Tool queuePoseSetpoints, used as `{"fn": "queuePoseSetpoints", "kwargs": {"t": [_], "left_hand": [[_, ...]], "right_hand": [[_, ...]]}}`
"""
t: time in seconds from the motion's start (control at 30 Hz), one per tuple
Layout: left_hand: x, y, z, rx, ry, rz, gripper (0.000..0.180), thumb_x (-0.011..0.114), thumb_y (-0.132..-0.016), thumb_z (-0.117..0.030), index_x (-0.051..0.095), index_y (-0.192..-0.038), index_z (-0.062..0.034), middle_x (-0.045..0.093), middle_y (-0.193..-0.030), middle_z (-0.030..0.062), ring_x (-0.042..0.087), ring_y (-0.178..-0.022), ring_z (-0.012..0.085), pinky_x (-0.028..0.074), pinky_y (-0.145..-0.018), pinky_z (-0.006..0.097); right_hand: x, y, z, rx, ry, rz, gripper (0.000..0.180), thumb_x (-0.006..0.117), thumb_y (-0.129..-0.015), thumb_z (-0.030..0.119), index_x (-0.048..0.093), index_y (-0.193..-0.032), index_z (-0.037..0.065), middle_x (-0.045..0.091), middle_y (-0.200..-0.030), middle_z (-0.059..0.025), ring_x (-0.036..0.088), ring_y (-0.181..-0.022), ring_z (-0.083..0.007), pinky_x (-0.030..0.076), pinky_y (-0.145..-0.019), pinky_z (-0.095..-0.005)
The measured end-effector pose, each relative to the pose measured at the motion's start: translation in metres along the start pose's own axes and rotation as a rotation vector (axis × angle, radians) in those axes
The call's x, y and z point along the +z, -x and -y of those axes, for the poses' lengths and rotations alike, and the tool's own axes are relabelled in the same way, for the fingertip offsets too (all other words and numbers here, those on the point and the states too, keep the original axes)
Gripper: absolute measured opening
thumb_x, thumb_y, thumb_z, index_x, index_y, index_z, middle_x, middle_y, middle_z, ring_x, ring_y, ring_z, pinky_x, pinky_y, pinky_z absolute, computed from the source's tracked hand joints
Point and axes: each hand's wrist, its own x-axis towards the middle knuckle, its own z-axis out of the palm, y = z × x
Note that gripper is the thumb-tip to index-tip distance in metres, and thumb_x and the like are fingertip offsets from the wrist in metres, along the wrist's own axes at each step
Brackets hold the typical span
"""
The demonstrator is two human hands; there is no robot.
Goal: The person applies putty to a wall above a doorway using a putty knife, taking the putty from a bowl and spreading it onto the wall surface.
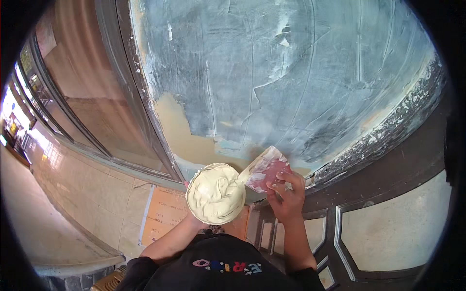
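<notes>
Faces a patchy blue-grey wall [233, 72]; has dark-framed panes [111, 126] at left, dark framework [378, 174] with pale panels [393, 225] at lower right, shiny floor tiles [109, 203] under bright daylight.

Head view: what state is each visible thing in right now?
Left hand: supporting the round container, mostly hidden beneath it.
Round container: full, facing up.
Cream paste: swirled and ridged.
Right hand: gripping the scraper.
Scraper: reddish, tilted, smeared with paste, its left edge at the paste.
Blue-grey wall: streaked, flaking in places.
Orange sheet: lying flat, partly hidden.
</notes>
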Motion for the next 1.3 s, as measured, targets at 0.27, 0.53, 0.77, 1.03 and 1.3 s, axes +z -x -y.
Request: {"fn": "queuePoseSetpoints", "kwargs": {"t": [0.27, 0.53, 0.77, 1.03, 1.3], "left_hand": [[0.002, -0.004, 0.024, 0.026, -0.064, -0.06, 0.093, 0.025, -0.08, -0.079, 0.024, -0.145, -0.0131, 0.034, -0.146, 0.0132, 0.038, -0.131, 0.0312, 0.031, -0.108, 0.048], [-0.005, -0.003, 0.032, -0.043, 0.007, -0.123, 0.094, 0.025, -0.079, -0.08, 0.025, -0.145, -0.0129, 0.034, -0.145, 0.014, 0.038, -0.13, 0.033, 0.031, -0.108, 0.05], [0.008, -0.001, 0.035, -0.054, -0.056, -0.128, 0.091, 0.027, -0.081, -0.078, 0.027, -0.144, -0.012, 0.036, -0.144, 0.0147, 0.04, -0.129, 0.033, 0.033, -0.106, 0.049], [0.014, 0.003, 0.034, -0.221, 0.028, -0.12, 0.09, 0.032, -0.08, -0.077, 0.028, -0.144, -0.0148, 0.036, -0.144, 0.0152, 0.04, -0.129, 0.0346, 0.033, -0.106, 0.052], [-0.011, 0.011, 0.035, -0.306, 0.081, -0.132, 0.091, 0.034, -0.079, -0.078, 0.03, -0.144, -0.015, 0.038, -0.143, 0.015, 0.041, -0.128, 0.035, 0.033, -0.106, 0.052]], "right_hand": [[-0.005, -0.002, -0.001, -0.126, 0.08, 0.053, 0.031, 0.076, -0.062, 0.014, 0.069, -0.092, 0.019, 0.056, -0.103, -0.0028, 0.054, -0.101, -0.0284, 0.039, -0.091, -0.0491], [0.0, 0.005, -0.008, -0.279, 0.136, 0.039, 0.03, 0.075, -0.062, 0.013, 0.071, -0.091, 0.019, 0.057, -0.099, -0.0006, 0.056, -0.098, -0.0255, 0.041, -0.092, -0.0479], [0.0, 0.01, -0.006, -0.32, 0.132, 0.016, 0.026, 0.075, -0.061, 0.013, 0.07, -0.087, 0.018, 0.057, -0.098, -0.0002, 0.056, -0.095, -0.0256, 0.045, -0.091, -0.0467], [0.0, 0.013, -0.009, -0.384, 0.035, 0.02, 0.027, 0.075, -0.061, 0.013, 0.07, -0.087, 0.017, 0.059, -0.095, 0.0, 0.056, -0.096, -0.0271, 0.05, -0.084, -0.0423], [-0.005, 0.012, -0.003, -0.123, -0.234, 0.006, 0.024, 0.073, -0.065, 0.007, 0.067, -0.088, 0.011, 0.064, -0.099, -0.0055, 0.061, -0.091, -0.0292, 0.051, -0.077, -0.0385]]}}
